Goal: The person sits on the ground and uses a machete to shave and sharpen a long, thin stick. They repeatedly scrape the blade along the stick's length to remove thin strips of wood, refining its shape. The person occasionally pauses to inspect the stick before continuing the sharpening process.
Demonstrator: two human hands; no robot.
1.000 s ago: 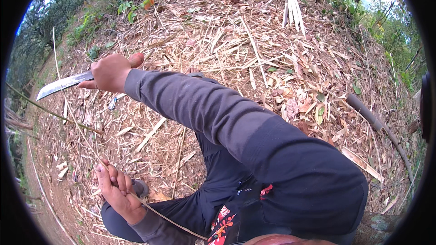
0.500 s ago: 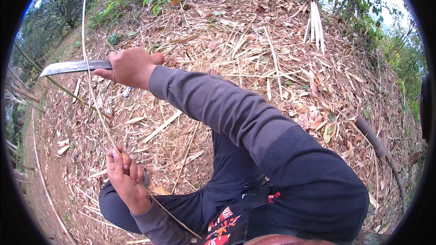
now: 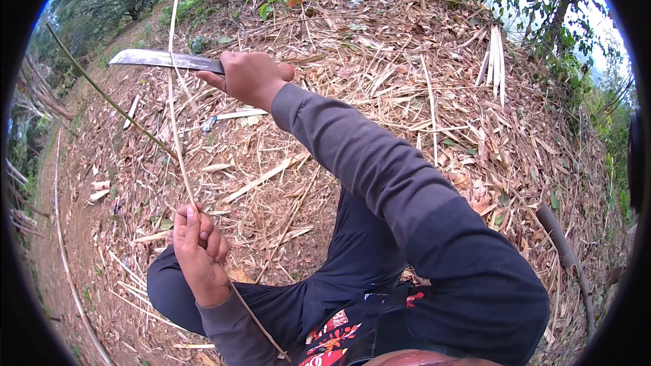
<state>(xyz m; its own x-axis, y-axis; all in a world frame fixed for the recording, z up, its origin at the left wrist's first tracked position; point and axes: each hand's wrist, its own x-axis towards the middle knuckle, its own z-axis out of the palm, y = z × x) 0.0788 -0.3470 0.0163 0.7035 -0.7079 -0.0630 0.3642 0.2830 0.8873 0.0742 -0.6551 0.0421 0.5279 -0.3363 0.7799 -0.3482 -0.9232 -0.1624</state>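
Outdoors, broad brown ground [image 3: 73, 224] spreads wide, mostly under dry leaf-and-chip litter [image 3: 400, 105], barer at left. Trees [image 3: 122, 1] ring far edge. Grey branch [image 3: 563, 240] lies at right. Long thin strip [image 3: 178, 139] held above ground, slightly bowed. Pale slats [image 3: 498, 68] sit farther off on litter. Knife [image 3: 193, 62], tip leftward, crosses strip in view; contact unclear. Right grip [image 3: 252, 78] wrapped round knife handle [image 3: 287, 72]; left grip [image 3: 202, 247] pinching strip below.

Right arm [image 3: 390, 169] reaching across from 4 o'clock; right hand [image 3: 252, 79] at 11, clenched, back up, one digit pointing 9. Left forearm [image 3: 234, 329] up from 7; left hand [image 3: 201, 257] at 8, fingers [image 3: 215, 242] curled, thumb pressed in.
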